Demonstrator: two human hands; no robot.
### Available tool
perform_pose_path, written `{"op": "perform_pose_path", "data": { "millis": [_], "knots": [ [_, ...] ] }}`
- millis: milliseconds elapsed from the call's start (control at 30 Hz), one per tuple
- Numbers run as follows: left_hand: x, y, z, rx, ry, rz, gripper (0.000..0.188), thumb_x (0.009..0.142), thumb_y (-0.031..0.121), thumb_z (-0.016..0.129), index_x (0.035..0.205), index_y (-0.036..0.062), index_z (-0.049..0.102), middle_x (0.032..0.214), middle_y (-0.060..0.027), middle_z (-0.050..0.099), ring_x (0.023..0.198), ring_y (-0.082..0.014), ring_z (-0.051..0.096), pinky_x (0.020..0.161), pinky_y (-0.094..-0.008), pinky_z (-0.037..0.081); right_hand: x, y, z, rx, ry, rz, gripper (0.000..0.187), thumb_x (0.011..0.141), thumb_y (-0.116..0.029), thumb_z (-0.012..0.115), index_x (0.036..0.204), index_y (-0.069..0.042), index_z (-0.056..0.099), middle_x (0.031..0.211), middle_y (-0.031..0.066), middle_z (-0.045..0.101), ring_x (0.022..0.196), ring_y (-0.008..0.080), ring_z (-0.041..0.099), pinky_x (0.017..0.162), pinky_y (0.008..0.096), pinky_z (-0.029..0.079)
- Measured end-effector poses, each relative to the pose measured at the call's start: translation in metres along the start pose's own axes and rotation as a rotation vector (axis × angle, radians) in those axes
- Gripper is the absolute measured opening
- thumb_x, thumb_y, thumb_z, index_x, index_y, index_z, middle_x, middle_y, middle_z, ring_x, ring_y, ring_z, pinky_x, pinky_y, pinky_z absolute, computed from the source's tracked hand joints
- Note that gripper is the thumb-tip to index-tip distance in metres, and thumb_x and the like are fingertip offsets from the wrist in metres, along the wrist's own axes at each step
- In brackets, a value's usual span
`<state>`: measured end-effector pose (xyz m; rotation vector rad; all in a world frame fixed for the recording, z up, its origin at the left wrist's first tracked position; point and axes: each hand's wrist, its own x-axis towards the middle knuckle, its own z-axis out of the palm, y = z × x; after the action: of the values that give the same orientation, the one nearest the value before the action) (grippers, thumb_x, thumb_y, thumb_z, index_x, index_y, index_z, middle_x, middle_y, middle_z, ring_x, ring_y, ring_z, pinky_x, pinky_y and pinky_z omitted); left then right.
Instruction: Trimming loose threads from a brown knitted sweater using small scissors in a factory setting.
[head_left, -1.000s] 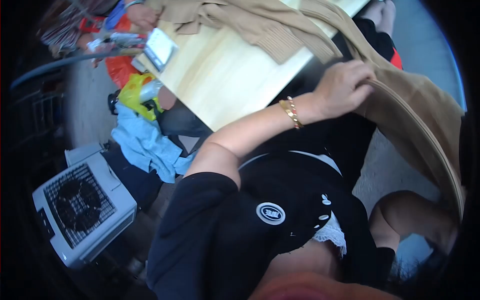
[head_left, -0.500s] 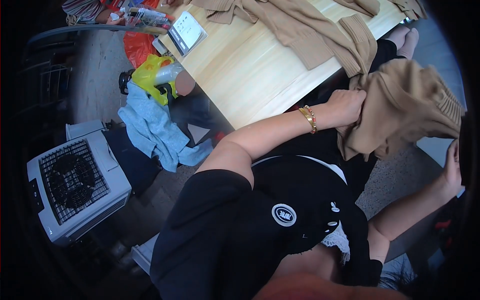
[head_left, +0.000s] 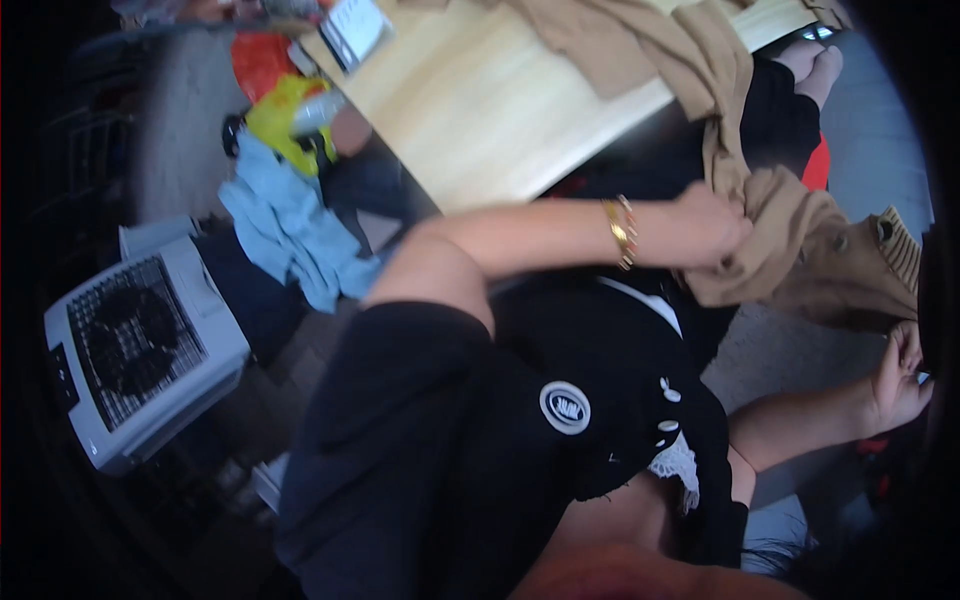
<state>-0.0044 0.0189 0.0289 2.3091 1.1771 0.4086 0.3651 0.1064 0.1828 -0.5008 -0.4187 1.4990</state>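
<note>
A brown knitted garment (head_left: 765, 235) hangs over my lap at the right, bunched near my body. Its ribbed edge (head_left: 903, 250) reaches toward the right rim of the view. My left hand (head_left: 710, 228), with bracelets at the wrist, is closed on a gathered part of the cloth; motion blurs the fingers slightly. Close under the ribbed edge is my right hand (head_left: 898, 380), its fingers bent together. What lies between those fingers, if anything, cannot be made out. More brown knitted pieces (head_left: 640, 45) lie on the wooden table (head_left: 450, 120), one trailing over its edge toward my lap.
A white card or booklet (head_left: 352, 32) lies at the table's far left corner. Beside the table are a red bag (head_left: 262, 65), a yellow bag (head_left: 280, 125) and light blue cloth (head_left: 285, 220). A grey fan unit (head_left: 145, 345) stands on the floor at the left.
The garment is stretched out more, its ribbed edge turned toward the right rim. My right hand has dropped lower, its fingers now more bent. The whole view has shifted slightly.
</note>
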Motion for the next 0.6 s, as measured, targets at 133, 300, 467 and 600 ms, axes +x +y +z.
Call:
{"op": "perform_pose_path", "data": {
  "millis": [133,300,467,600],
  "knots": [
    [-0.058,-0.007,-0.076,-0.080,0.167,-0.050,0.024,0.089,0.021,0.065,0.111,0.0128,0.068,0.097,-0.0093,0.068,0.089,-0.0289,0.069,0.073,-0.0400,0.055,0.000,0.015,-0.016,0.069,0.038,-0.006,0.022,0.086,-0.005,0.063,0.080,-0.006,0.042,0.071,0.0019,0.039,0.054,0.0134,0.031,0.055,0.0290,0.029],
    [-0.185,-0.054,-0.173,0.304,0.686,-0.300,0.009,0.093,0.009,0.067,0.098,0.0066,0.074,0.082,-0.0039,0.071,0.074,-0.0128,0.068,0.065,-0.0255,0.052,0.015,0.019,-0.017,-0.039,0.134,-0.057,0.024,0.083,-0.004,0.065,0.079,-0.007,0.041,0.069,0.0014,0.040,0.051,0.0124,0.032,0.051,0.0279,0.028],
    [-0.371,-0.190,-0.195,-0.094,1.724,-0.608,0.014,0.090,0.012,0.071,0.095,-0.0003,0.067,0.089,-0.0041,0.070,0.074,-0.0121,0.064,0.062,-0.0252,0.050,0.029,0.020,-0.028,-0.034,0.143,-0.057,0.027,0.080,-0.003,0.066,0.077,-0.008,0.040,0.068,0.0010,0.038,0.052,0.0129,0.032,0.052,0.0283,0.028],
    [-0.478,-0.235,-0.129,-0.153,1.796,-1.090,0.016,0.090,0.017,0.071,0.095,0.0038,0.066,0.085,-0.0039,0.067,0.072,-0.0138,0.063,0.059,-0.0244,0.049,0.030,0.013,-0.033,-0.020,0.151,-0.068,0.026,0.079,0.000,0.065,0.077,-0.007,0.040,0.068,0.0009,0.037,0.052,0.0129,0.031,0.053,0.0289,0.028]
  ]
}}
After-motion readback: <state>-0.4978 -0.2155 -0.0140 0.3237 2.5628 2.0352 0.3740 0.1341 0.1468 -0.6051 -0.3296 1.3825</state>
